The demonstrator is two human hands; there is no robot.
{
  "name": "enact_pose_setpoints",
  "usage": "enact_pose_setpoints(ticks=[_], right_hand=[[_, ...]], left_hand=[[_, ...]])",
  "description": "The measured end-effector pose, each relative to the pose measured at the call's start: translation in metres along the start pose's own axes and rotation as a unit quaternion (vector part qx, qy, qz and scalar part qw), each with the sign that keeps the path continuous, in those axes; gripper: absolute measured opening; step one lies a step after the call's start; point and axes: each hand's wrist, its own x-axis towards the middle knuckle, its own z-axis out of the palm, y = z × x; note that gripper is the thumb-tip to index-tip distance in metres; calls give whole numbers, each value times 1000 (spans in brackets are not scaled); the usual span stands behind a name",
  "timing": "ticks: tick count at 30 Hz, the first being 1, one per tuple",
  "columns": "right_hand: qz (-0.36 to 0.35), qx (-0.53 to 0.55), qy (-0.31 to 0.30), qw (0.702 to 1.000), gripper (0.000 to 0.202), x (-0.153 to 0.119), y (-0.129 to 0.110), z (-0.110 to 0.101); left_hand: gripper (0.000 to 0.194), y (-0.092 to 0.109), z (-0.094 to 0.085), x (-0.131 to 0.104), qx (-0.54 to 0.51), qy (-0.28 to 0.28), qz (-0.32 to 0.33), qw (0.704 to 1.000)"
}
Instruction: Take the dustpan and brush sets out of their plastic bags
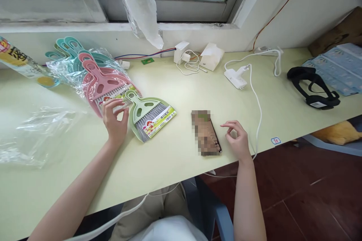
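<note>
My left hand point(115, 122) is raised just left of a green dustpan and brush set point(151, 115). Its thumb and forefinger curl together into a ring, with nothing seen between them. Right of a phone point(207, 133), whose screen is pixelated, my right hand point(236, 137) makes a similar ring with thumb and finger, other fingers stretched leftward. Nothing shows in it either. The green set lies flat with a printed card over its bristles. Pink dustpan and brush sets point(106, 83) lie behind my left hand, partly under clear plastic.
Turquoise dustpans point(73, 51) in plastic wrap lie at the back left, beside a printed bag point(22, 62). Clear film point(36, 131) covers the left. A power strip point(236, 78) trails a white cable. A black head strap point(312, 86) rests near blue packs point(338, 67) on the right.
</note>
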Motion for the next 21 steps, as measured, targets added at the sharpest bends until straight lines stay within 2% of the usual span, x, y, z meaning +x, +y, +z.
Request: enact_pose_setpoints(ticks=[7,21], right_hand=[[-7,8,-12,1000,32,0,-2,-1],[-23,28,-82,996,37,-10,-9,4]], left_hand=[[24,5,0,3,-5,-10,46,999],[22,3,0,2,25,-15,49,998]])
